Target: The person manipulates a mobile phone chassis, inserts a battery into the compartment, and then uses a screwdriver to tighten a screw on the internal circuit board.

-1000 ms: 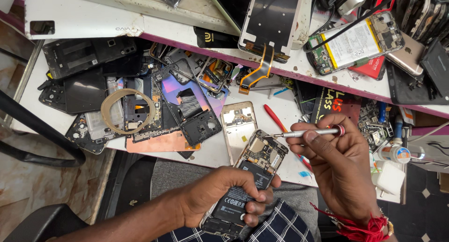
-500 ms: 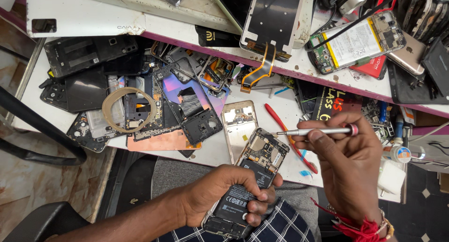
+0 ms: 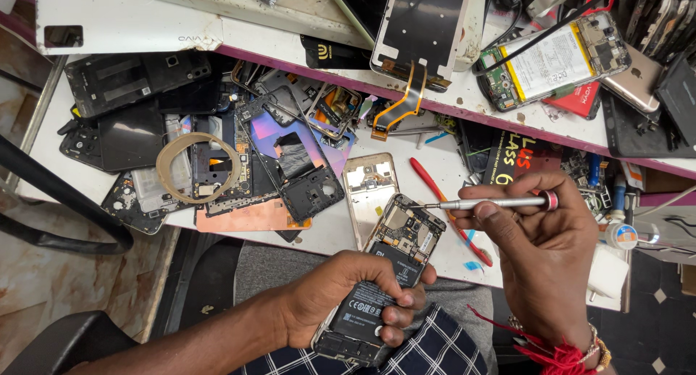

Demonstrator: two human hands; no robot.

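Opened phone (image 3: 383, 281) is gripped near, over the lap, by left hand (image 3: 341, 295), steadied for work. Screwdriver (image 3: 493, 202) is pinched in right hand (image 3: 544, 252) fingers, tip at its far edge. Spare parts crowd the desk (image 3: 326, 233) beyond.

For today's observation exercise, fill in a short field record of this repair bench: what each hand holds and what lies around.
Left hand: grips opened phone, back cover off, battery showing
Right hand: holds silver screwdriver, tip by phone's top edge
Bench: white, cluttered
Nearby: gold back cover; tape ring; red-handled tool
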